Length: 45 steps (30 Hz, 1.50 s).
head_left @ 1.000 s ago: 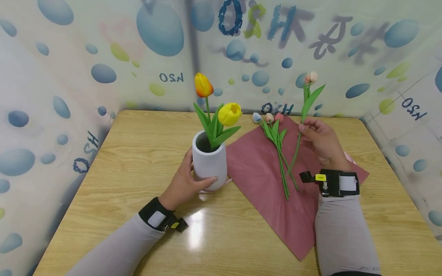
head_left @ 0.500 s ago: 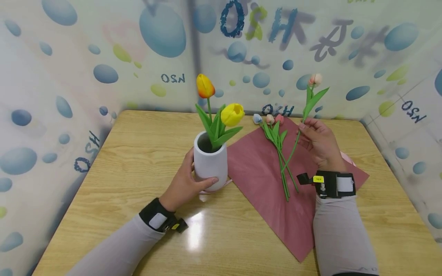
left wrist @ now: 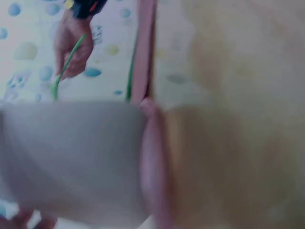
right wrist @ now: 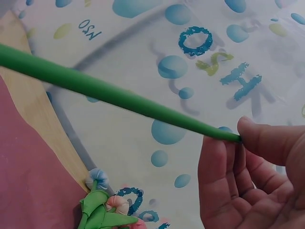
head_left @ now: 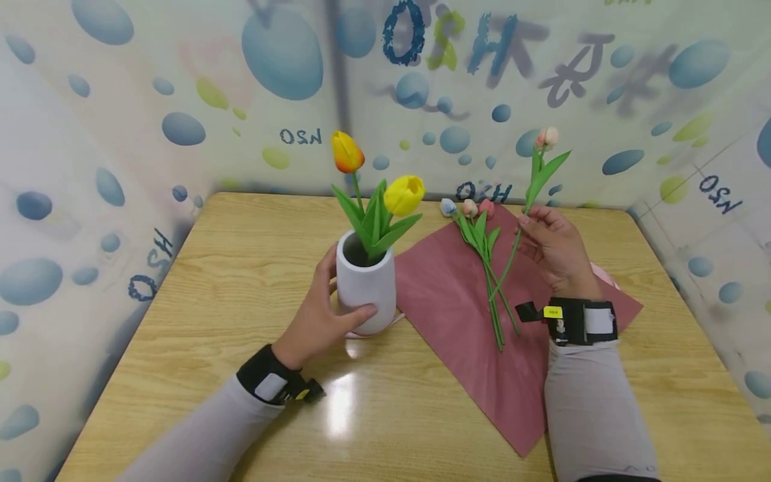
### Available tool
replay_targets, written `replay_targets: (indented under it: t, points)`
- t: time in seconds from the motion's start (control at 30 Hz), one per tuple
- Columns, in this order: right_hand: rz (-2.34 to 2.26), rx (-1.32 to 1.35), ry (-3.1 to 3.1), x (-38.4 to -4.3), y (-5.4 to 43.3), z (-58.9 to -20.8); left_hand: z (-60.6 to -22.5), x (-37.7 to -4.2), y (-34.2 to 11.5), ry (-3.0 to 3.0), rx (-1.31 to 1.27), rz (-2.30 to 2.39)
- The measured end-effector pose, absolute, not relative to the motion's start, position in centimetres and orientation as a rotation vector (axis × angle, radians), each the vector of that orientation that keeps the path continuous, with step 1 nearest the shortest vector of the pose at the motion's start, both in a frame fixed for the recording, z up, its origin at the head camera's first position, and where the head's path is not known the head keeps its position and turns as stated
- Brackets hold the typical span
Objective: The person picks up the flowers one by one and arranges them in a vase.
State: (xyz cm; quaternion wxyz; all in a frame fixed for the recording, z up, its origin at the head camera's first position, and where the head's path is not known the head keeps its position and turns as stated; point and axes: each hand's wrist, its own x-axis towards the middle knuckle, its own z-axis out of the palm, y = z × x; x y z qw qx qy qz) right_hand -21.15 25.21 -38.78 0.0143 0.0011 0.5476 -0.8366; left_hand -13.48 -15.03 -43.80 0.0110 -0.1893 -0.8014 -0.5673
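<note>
My left hand (head_left: 319, 311) grips a white vase (head_left: 366, 294), thumb in front and fingers round its left side. Inside the vase stand an orange-yellow tulip (head_left: 347, 152) and a yellow tulip (head_left: 403, 195) with green leaves. A thin pink rim (left wrist: 155, 167) shows at the vase's base in the left wrist view. My right hand (head_left: 557, 251) pinches the green stem of a pale pink tulip (head_left: 547, 138) between thumb and fingers, holding it upright above the wrapping paper. In the right wrist view, the stem (right wrist: 119, 99) crosses toward the fingertips; its flower is out of sight there.
Dark pink wrapping paper (head_left: 470, 361) lies on the wooden table (head_left: 241, 254), right of the vase. On it rest a blue tulip (head_left: 448, 207), a peach tulip (head_left: 470, 208) and a pink tulip (head_left: 486, 207), stems crossing. A patterned wall covering (head_left: 211, 161) borders the table.
In the vase, the orange-yellow tulip has leaned left. The lower end of the pale pink tulip's stem has swung left over the lying stems. Both hands keep their hold.
</note>
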Motion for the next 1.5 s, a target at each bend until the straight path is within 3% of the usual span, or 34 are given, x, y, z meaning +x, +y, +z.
replay_targets:
  t: [0.27, 0.5, 1.13, 1.5]
  points:
    - [-2.611, -0.016, 1.71, -21.1, 25.3, -38.8, -40.7, -16.5, -18.5, -2.533, -0.983, -1.966]
    - [-2.607, -0.013, 1.72, -21.1, 25.3, -38.9, -39.0, -18.5, -18.7, -2.537, -1.276, -2.045]
    - [-2.719, -0.066, 1.497, -20.8, 24.6, -38.1, -39.5, -17.8, -18.0, -2.598, -1.094, -2.001]
    - [-2.873, -0.124, 1.246, -19.4, 20.1, -36.1, -39.4, -17.0, -17.8, -2.637, -1.004, -1.94]
